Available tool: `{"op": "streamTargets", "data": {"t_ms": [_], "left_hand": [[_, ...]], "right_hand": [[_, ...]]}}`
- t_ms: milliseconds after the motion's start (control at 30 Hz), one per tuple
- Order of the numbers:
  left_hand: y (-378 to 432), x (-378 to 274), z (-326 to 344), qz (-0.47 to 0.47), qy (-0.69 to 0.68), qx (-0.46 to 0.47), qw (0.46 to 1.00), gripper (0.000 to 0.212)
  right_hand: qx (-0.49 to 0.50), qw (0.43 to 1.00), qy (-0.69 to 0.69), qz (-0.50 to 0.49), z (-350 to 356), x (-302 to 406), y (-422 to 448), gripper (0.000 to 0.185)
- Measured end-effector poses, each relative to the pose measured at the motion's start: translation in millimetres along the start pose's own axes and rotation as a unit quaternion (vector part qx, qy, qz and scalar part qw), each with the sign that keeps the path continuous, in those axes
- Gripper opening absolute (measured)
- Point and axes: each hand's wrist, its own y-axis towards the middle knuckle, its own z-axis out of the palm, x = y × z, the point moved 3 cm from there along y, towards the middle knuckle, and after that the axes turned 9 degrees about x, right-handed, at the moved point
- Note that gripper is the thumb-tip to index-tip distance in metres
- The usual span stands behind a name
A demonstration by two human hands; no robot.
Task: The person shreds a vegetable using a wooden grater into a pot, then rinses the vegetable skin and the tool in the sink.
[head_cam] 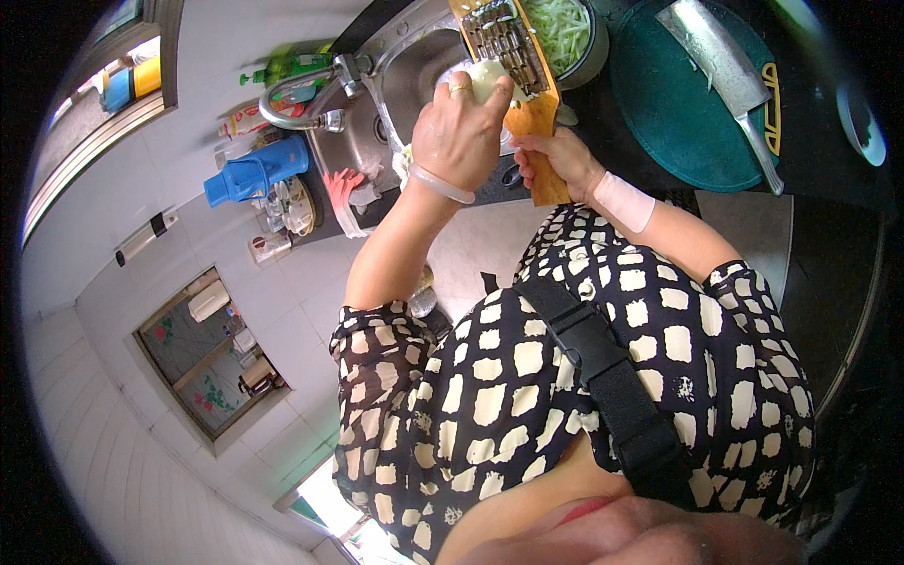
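Observation:
My left hand [459, 131], with a ring and a pale bangle, grips a peeled whitish vegetable piece [487, 79] against a wooden-framed grater [531, 126]. The grater's metal plate [503, 42] has rows of raised slots with a few pale bits stuck near its far end. My right hand [568, 164] is wrapped around the grater's wooden handle, which points toward my body. Beside the grater's right edge stands a round pot [599, 53] holding pale green vegetable shreds [558, 32]. The vegetable's underside is hidden by my left hand.
A cleaver [713, 53] lies across a round green cutting board [653, 106] at right, its handle overhanging the rim. Left are a steel sink [417, 63], a faucet [300, 120], a blue thermos jug [261, 169], pink rubber gloves [342, 194] and a green bottle [289, 67].

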Motion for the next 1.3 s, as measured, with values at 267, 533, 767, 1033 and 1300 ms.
{"op": "streamTargets", "data": {"t_ms": [267, 533, 767, 1033, 1300], "left_hand": [[9, 5, 2, 0.022, 0.020, -0.051, 0.998, 0.035], [18, 19, 9, 0.050, 0.036, -0.088, 0.994, 0.038], [39, 46, 18, 0.022, 0.060, -0.094, 0.994, 0.038], [41, 59, 9, 0.063, -0.016, -0.151, 0.986, 0.035], [4, 40, 13, 0.178, -0.040, -0.046, 0.982, 0.044]], "right_hand": [[0.009, 1.000, 0.007, -0.002, -2, -3, 3, 0.015], [0.020, 1.000, 0.021, -0.011, 0, 0, 4, 0.016], [0.024, 0.999, 0.016, -0.013, -3, -3, 9, 0.016], [0.028, 0.999, 0.028, -0.007, -4, -3, 10, 0.015], [0.012, 1.000, 0.017, -0.016, 0, -1, 7, 0.018]]}}
